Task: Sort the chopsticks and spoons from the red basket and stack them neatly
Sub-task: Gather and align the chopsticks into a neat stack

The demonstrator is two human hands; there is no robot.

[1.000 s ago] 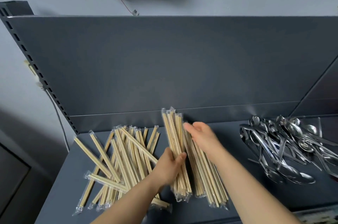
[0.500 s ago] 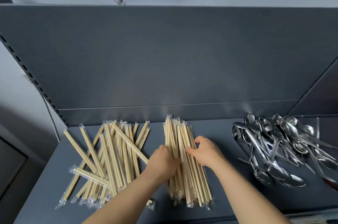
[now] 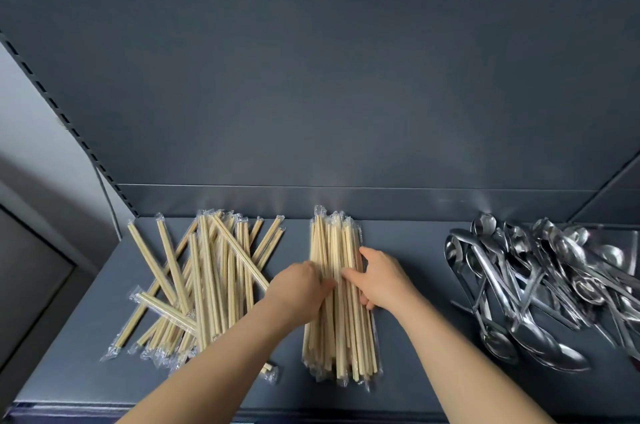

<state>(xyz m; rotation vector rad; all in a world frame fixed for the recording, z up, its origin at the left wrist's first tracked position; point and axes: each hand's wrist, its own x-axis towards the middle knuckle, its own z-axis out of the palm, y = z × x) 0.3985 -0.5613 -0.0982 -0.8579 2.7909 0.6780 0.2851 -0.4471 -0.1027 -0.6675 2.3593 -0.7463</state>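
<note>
Centrally, left hand (image 3: pixel 298 288), right hand (image 3: pixel 382 281) clasp chopstick stack (image 3: pixel 332 240), loose chopsticks (image 3: pixel 211 267) left, spoons (image 3: pixel 540 285) right

chopsticks (image 3: pixel 341 292): pale wood, clear glossy plastic sleeves | spoons (image 3: pixel 540 288): shiny metal | shelf (image 3: pixel 415 250): matt grey

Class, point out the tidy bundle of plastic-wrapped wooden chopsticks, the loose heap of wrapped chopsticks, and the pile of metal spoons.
tidy bundle of plastic-wrapped wooden chopsticks (image 3: pixel 332 240): head view, far part.
loose heap of wrapped wooden chopsticks (image 3: pixel 211 278): head view, heap's middle.
pile of shiny metal spoons (image 3: pixel 540 285): head view, crossed handles.
</note>
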